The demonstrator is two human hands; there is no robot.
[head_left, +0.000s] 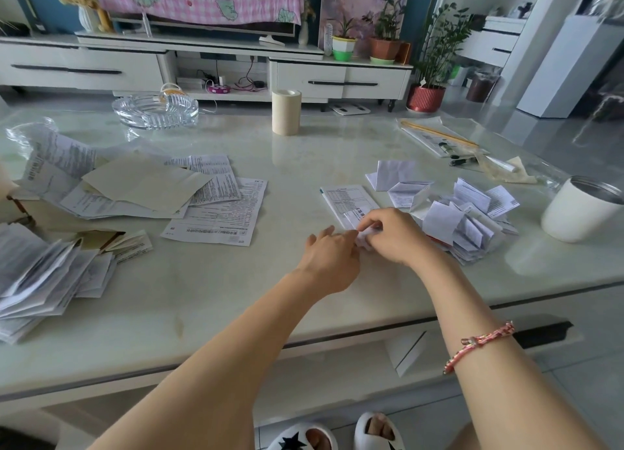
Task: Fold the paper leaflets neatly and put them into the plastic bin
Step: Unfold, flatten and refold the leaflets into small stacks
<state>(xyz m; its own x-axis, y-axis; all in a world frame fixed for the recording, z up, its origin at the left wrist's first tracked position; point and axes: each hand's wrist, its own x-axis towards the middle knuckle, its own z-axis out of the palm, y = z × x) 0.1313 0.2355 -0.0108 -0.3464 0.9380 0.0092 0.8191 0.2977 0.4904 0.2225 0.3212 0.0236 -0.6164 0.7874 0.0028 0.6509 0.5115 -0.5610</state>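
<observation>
So the leaflet [349, 201] being worked on sits on the table [202, 297], a bit right of middle. The right hand [388, 233] has its fingers curled and pinches the near end over. The left hand [329, 247] has its fingertips on the same end, but I can't tell if it's pinching or just pressing.

At 3 o'clock from the hands there's a heap of folded ones [469, 220], so a good chunk looks done. At 9 o'clock the flat sheets [209, 210] are waiting, and a messy stack [40, 274] lies at 8 o'clock, so I'd say plenty is left.

I can't honestly spot a plastic bin for sure. A white cup [580, 210] stands past the heap.
</observation>
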